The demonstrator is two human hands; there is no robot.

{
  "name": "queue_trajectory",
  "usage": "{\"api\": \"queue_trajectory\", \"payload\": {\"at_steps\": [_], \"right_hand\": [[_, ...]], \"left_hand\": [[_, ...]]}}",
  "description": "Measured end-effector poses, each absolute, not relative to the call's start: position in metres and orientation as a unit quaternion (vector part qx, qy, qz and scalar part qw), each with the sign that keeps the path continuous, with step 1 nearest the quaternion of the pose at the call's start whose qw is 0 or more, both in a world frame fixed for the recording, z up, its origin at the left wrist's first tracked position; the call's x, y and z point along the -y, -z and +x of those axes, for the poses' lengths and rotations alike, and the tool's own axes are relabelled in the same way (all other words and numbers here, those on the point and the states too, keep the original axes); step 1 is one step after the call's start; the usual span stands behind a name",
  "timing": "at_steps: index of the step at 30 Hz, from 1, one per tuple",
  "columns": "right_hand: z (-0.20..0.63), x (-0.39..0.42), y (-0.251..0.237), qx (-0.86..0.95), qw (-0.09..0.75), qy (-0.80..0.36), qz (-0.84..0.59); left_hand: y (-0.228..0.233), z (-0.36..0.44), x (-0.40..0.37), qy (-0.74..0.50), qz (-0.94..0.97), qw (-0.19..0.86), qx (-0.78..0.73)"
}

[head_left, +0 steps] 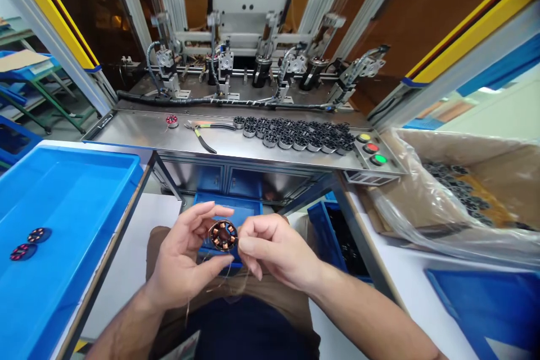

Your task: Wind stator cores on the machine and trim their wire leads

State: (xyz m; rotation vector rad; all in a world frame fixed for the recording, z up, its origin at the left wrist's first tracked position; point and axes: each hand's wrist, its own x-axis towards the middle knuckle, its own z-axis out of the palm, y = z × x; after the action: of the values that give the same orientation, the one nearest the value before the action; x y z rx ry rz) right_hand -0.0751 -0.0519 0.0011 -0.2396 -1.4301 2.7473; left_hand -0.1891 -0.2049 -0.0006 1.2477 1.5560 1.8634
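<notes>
A ring-shaped motor stator [224,235] with copper windings is held above my lap, its open face turned up towards me. My left hand [181,256] curves around its left side, fingers above and thumb below. At the right edge of the stator, my right hand [278,247] has thumb and forefinger pinched together on what looks like a thin copper wire end; the fingertips hide most of it. Loose copper wires [216,287] hang below the stator between both hands.
Black stators [291,134] in rows, wire cutters [206,134] and a red-wound stator [172,121] lie on the metal ledge. Push buttons [371,148] are at its right end. A blue tray [84,180] on the left holds two wound stators. A plastic-lined carton [422,146] stands right.
</notes>
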Motion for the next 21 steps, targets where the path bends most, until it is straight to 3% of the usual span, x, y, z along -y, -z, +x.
{"api": "queue_trajectory", "payload": {"at_steps": [10, 16, 21], "right_hand": [[-0.063, 0.040, 0.019, 0.563, -0.073, -0.822, -0.038], [-0.067, 0.036, -0.002, 0.637, 0.093, -0.761, -0.079], [-0.073, 0.050, -0.008, 0.652, 0.130, -0.743, -0.074]], "left_hand": [[0.005, -0.194, 0.205, -0.735, 0.369, 0.272, -0.500], [0.006, -0.186, 0.210, -0.678, 0.413, 0.187, -0.578], [0.007, -0.184, 0.211, -0.668, 0.421, 0.195, -0.582]]}}
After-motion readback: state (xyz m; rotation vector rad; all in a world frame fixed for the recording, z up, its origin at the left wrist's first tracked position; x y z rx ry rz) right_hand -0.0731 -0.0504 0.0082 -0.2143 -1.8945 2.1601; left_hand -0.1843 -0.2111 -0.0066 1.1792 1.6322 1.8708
